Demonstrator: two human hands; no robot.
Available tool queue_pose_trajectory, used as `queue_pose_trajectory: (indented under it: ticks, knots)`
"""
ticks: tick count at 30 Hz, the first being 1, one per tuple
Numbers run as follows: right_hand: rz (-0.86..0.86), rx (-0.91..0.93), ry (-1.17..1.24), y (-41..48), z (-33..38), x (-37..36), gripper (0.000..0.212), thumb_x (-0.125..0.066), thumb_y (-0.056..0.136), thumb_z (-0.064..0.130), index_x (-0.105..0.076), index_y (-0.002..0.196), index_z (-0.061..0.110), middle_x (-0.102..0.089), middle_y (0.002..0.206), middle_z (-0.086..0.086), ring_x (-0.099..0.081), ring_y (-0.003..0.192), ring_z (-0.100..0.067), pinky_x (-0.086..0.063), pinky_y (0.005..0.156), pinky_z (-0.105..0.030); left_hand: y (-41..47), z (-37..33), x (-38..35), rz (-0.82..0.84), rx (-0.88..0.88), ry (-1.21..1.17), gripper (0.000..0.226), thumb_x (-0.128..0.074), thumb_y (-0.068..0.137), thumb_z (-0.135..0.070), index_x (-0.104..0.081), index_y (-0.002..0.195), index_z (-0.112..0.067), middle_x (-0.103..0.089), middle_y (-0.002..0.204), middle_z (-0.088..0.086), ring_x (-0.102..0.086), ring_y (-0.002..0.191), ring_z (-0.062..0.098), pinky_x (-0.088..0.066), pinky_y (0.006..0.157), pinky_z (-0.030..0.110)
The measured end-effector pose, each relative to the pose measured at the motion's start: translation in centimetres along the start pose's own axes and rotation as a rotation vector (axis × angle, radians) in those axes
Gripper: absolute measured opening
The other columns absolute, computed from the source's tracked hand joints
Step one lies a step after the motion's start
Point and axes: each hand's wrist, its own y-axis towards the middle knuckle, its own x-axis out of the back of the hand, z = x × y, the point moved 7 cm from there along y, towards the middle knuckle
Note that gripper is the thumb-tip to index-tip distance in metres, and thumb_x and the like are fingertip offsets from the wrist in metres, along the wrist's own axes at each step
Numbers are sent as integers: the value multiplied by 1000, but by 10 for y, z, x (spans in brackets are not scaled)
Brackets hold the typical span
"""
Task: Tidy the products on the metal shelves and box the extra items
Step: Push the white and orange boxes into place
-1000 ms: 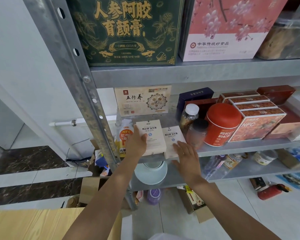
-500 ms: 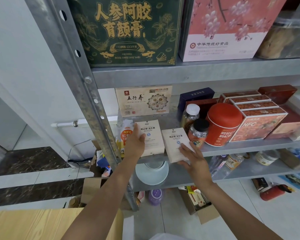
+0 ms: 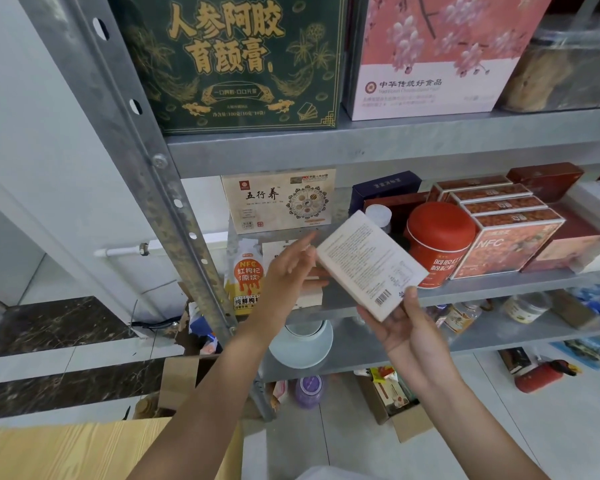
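- While your right hand (image 3: 406,327) grips 1 white box (image 3: 368,265) by its lower corner, thumb by the barcode, the box hangs tilted in front of the middle shelf (image 3: 465,292), near the red tin (image 3: 437,244).
- Your left hand (image 3: 288,271) is spread, fingers straight, over a 2nd white box (image 3: 310,297) lying on that shelf beside the orange pouch (image 3: 245,278).

stockroom: metal shelves (image 3: 378,150) of boxed health products (image 3: 513,244)
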Motion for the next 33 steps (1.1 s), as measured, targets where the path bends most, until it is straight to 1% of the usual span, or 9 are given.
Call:
queue_pose_trajectory:
  ticks: [5,9,13,16,20,23,26,30,33]
  knots:
    - [43,-101,-166,4,-9,-3,44,-59,89,24,-53,130,11,-68,121,-13,-66,110,-31,-59,75,-41,0,-9,12,-119,-12,-36,21,-60,95,-18,-66,115,-22,-74,98,0,-72,94,17,-61,69,31]
    - [78,55,-683,5,6,-6,93,-88,64,39,-35,140,41,-59,127,16,-64,111,-11,-58,80,-32,1,-13,28,-195,8,73,23,-62,94,-15,-68,117,-14,-72,104,4,-69,95,16,-61,71,29]
    - [153,219,-1168,2,-3,-20,93,-87,65,38,-32,140,40,-33,135,24,-42,125,-3,-54,87,-22,0,-17,28,-225,4,59,21,-67,91,-17,-69,111,-11,-72,100,4,-69,95,18,-60,65,27]
    - [60,281,-1146,1,0,-22,79,-85,70,25,-43,136,35,-44,129,20,-53,117,-4,-56,85,-25,-1,-23,27,-221,-20,81,20,-64,93,-22,-68,110,-13,-70,103,3,-68,99,21,-60,68,28]
    - [105,48,-805,1,-9,-21,48,-73,75,52,-58,118,35,-69,117,7,-69,97,-5,-56,71,-19,-2,-26,21,2,-36,44,43,-50,91,-47,-57,130,-33,-54,137,-6,-55,122,11,-51,98,32]
    - [187,-206,-592,-2,-26,-24,65,-41,77,70,-57,119,23,-72,109,-14,-70,99,-32,-60,80,-41,-6,-15,16,122,69,-107,55,-66,85,-33,-51,137,-40,-54,136,-8,-56,121,10,-55,94,37]
    - [230,-308,-631,0,-34,-22,73,-27,76,77,-56,120,26,-73,106,-16,-70,97,-37,-60,77,-41,-4,-7,24,-38,70,-46,58,-77,80,-8,-58,131,-30,-67,118,-7,-62,110,15,-57,83,30]
    - [121,-212,-677,12,-26,-18,60,-46,82,60,-64,111,11,-73,100,-14,-72,88,-32,-61,70,-37,0,-2,46,-259,83,26,62,-81,74,-2,-59,129,-19,-66,118,-1,-65,93,12,-57,74,23]
    - [80,-65,-765,25,-16,-26,47,-64,82,41,-58,121,16,-73,100,-9,-72,84,-29,-61,75,-39,8,-5,52,-295,73,122,65,-83,73,-3,-56,129,-20,-63,123,1,-65,101,19,-58,85,37]
